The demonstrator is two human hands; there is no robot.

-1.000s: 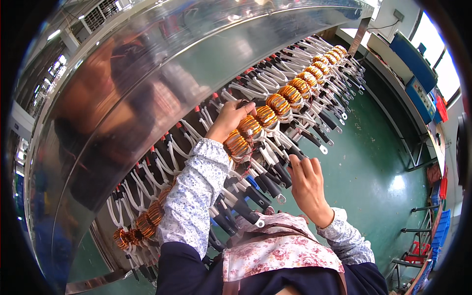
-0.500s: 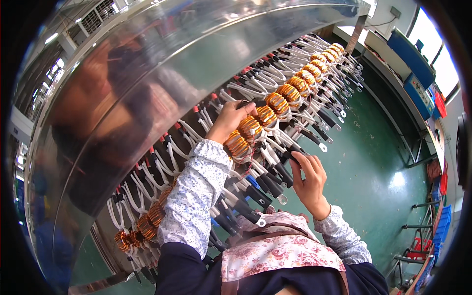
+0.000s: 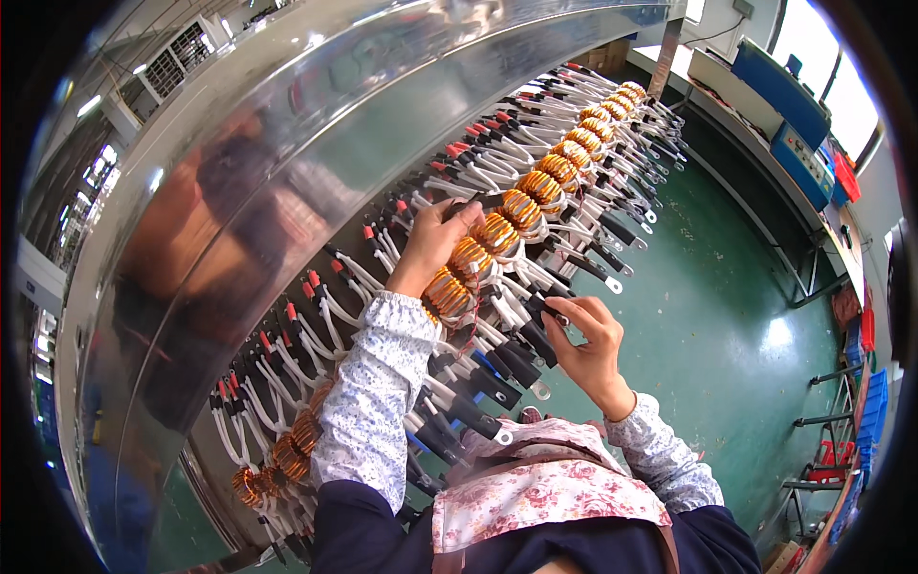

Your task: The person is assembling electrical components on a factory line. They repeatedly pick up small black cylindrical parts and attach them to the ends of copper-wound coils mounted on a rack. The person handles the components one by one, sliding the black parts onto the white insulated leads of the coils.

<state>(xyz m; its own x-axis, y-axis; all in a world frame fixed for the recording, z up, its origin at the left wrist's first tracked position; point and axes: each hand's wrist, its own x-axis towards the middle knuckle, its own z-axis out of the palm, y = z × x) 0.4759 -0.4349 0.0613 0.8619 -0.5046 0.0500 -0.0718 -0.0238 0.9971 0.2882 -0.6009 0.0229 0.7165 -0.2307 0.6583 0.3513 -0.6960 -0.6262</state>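
Note:
A long row of copper-wound ring coils (image 3: 469,258) runs diagonally away from me, with white leads sticking out on both sides. My left hand (image 3: 432,241) reaches over the near coils, its fingers closed on a black-sleeved lead (image 3: 490,202) on the row's far side. Lower right, my right hand (image 3: 591,346) pinches a black-sleeved cable end (image 3: 547,308) on the near side. Other near leads end in black sleeves and metal ring lugs (image 3: 504,436). Part of what each hand grips is hidden behind its fingers.
A shiny metal panel (image 3: 373,115) overhangs the row from the left. More coils (image 3: 292,454) lie below my left forearm. Along the right wall stand a bench with a blue machine (image 3: 801,163) and blue bins (image 3: 872,411). The floor is green.
The whole scene has shifted slightly left in view. My right fingers have curled closer around the black-sleeved cable end. My left hand keeps its grip beside the same coils.

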